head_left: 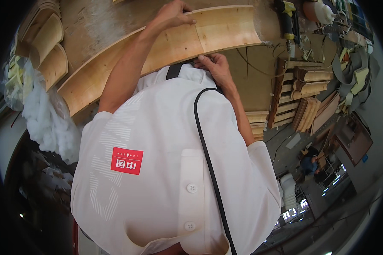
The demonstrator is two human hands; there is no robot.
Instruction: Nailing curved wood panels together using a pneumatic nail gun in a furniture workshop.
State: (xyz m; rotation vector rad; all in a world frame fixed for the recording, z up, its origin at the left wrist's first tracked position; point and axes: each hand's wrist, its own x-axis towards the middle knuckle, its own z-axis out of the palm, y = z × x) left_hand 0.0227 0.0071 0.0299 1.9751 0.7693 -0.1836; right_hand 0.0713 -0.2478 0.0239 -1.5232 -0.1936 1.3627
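A long, curved, trough-shaped wooden panel (170,47) lies across the work surface in front of me, with a seam across it toward its right end. My left hand (172,16) reaches over it to the far edge, its thumb on the inner face and its other fingers curled at the rim. At the near edge, my right hand (217,68) has its fingers bent against the wood close to my body. Its fingertips are partly hidden, and a small dark patch shows beside them.
A nail gun (287,20) and a bottle (318,12) lie at the far right. Wooden pieces (312,80) are stacked right, near foam scraps (359,74). Curved wooden shells (51,44) and white stuffing (51,121) are at left. Another person (310,163) is in the right background.
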